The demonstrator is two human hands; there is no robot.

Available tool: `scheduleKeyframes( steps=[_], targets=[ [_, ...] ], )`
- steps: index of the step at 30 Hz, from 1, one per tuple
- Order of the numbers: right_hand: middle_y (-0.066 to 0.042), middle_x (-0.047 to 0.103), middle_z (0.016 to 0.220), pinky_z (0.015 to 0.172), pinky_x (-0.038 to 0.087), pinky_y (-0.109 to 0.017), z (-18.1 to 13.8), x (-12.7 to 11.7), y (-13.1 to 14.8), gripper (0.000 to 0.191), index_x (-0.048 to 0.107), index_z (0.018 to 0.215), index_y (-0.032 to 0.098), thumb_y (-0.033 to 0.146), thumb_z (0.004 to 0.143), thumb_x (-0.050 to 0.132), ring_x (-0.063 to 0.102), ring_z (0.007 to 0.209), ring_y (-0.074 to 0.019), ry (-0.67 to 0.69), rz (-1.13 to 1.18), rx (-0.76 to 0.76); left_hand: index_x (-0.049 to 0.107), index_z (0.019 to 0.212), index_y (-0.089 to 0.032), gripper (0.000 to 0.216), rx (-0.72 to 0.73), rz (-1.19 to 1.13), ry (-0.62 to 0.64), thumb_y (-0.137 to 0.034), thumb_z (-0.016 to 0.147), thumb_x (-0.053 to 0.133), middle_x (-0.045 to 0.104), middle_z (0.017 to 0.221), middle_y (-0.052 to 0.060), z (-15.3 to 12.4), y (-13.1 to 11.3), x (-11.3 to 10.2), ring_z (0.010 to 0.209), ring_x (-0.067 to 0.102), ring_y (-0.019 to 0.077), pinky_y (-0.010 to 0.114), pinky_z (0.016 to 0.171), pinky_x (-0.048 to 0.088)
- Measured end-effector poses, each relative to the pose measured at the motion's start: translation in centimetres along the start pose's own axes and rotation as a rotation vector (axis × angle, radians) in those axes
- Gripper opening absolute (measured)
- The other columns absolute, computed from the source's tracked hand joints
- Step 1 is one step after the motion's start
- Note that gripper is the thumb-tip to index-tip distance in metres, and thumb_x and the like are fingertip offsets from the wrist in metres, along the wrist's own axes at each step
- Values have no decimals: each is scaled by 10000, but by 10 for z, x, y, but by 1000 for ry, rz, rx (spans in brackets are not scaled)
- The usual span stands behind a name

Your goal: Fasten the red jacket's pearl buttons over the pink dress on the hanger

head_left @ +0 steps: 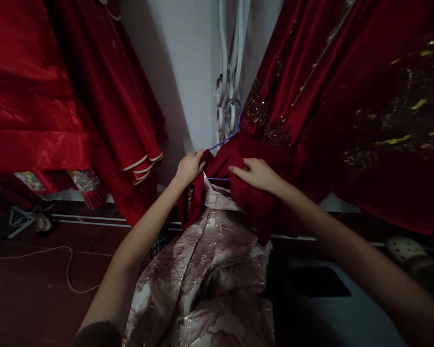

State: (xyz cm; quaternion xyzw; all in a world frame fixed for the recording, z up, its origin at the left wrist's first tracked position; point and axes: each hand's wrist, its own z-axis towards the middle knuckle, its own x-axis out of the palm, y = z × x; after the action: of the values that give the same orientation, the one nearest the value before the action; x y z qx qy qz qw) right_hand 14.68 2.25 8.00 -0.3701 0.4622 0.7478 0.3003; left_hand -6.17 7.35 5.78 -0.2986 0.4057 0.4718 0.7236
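A dark red garment (252, 195) hangs on a thin purple hanger (238, 120) in front of me. My left hand (189, 168) pinches its edge on the left side, near the hanger's sloping arm. On the other side, my right hand (259, 173) grips the red cloth, with thumb and fingers pointing left. Between the hands, the hanger's lower bar shows through the opening. Below it hangs a shiny pinkish brocade garment (206, 246), its pale top band near the bar and partly covered by the red cloth.
Red garments (108, 96) with pale trim hang at left. More red garments with gold sequins (412, 106) hang at right. White curled metalwork (227, 72) stands behind the hanger. A pale cable (70, 270) lies on the tiled floor, and a white perforated clog (405, 249) is at lower right.
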Motion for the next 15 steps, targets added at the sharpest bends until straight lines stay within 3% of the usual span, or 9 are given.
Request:
scheduleKeyframes(
  steps=[3, 6, 10, 12, 15],
  targets=[
    [-114, 601, 808, 709, 388, -333, -14, 12, -26, 286, 525, 894, 177, 426, 794, 427, 560, 789, -273, -139, -165, 81, 483, 1207, -190, 404, -111, -19, -193, -388, 866, 394, 474, 1147, 151, -14, -5, 4, 1107, 447, 282, 393, 922, 356],
    [-143, 585, 965, 741, 395, -340, -27, 14, -50, 363, 405, 1124, 164, 319, 796, 412, 563, 864, -283, -278, -131, 132, 451, 1233, -218, 395, -251, -184, -231, -356, 867, 399, 525, 1074, 132, -31, -2, 15, 1024, 514, 254, 381, 883, 385],
    [-69, 565, 907, 714, 403, -286, -29, 11, -59, 288, 420, 1010, 202, 213, 725, 462, 549, 776, -194, -343, -43, -37, 417, 1148, -195, 330, -415, -553, -300, -245, 826, 472, 606, 884, 69, -35, -3, 23, 796, 591, 180, 298, 732, 434],
    [-21, 540, 787, 667, 396, -253, -25, 15, -53, 201, 438, 887, 205, 184, 691, 478, 513, 685, -148, -296, 23, -153, 433, 1038, -190, 258, -385, -687, -414, -219, 796, 516, 601, 843, 43, -24, -15, 18, 753, 586, 151, 264, 704, 429],
    [11, 515, 717, 618, 387, -222, -21, 32, -37, 159, 449, 834, 198, 166, 680, 476, 479, 629, -113, -140, 163, -275, 455, 924, -201, 141, -110, -877, -447, -192, 796, 514, 592, 864, 22, -5, -47, 10, 769, 579, 113, 221, 718, 422]
  ],
)
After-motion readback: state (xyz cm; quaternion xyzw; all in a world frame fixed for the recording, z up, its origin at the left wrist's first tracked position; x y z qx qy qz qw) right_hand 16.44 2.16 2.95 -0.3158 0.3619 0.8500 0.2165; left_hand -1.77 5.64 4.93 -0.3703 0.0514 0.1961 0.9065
